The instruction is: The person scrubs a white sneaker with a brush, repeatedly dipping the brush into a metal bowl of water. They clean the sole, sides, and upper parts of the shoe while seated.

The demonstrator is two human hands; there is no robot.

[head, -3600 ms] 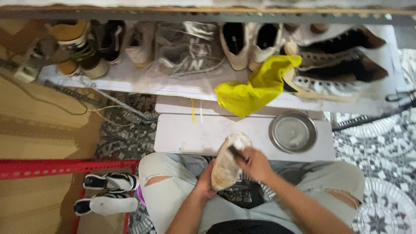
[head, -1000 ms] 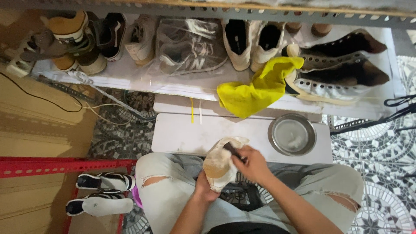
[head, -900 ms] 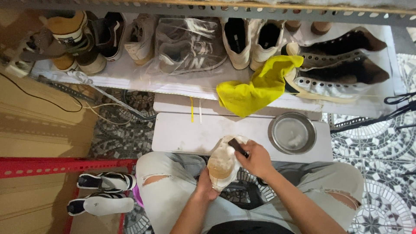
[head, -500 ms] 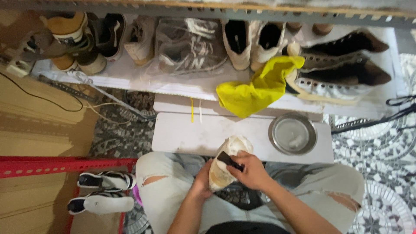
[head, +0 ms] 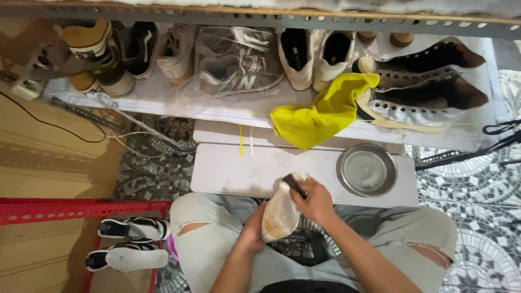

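My left hand [head: 253, 232] grips a pale shoe [head: 280, 215] from below, its tan sole turned up toward me, over my lap. My right hand [head: 315, 202] holds a small dark brush [head: 293, 184] pressed against the toe end of that sole. Both hands hover just in front of a low white bench [head: 239, 171]. A round metal bowl [head: 367, 170] stands on the bench to the right of my hands.
A shelf [head: 179, 106] beyond the bench carries several pairs of shoes, one bagged in clear plastic [head: 234, 59], and a yellow cloth [head: 320, 111]. A black-and-white pair of sneakers [head: 127, 244] lies at lower left beside a red metal rail [head: 76, 209]. Patterned tiles cover the floor.
The brush has travelled back and forth along the sole, from its middle to the toe end. The shoe stays in my left hand, shifting slightly.
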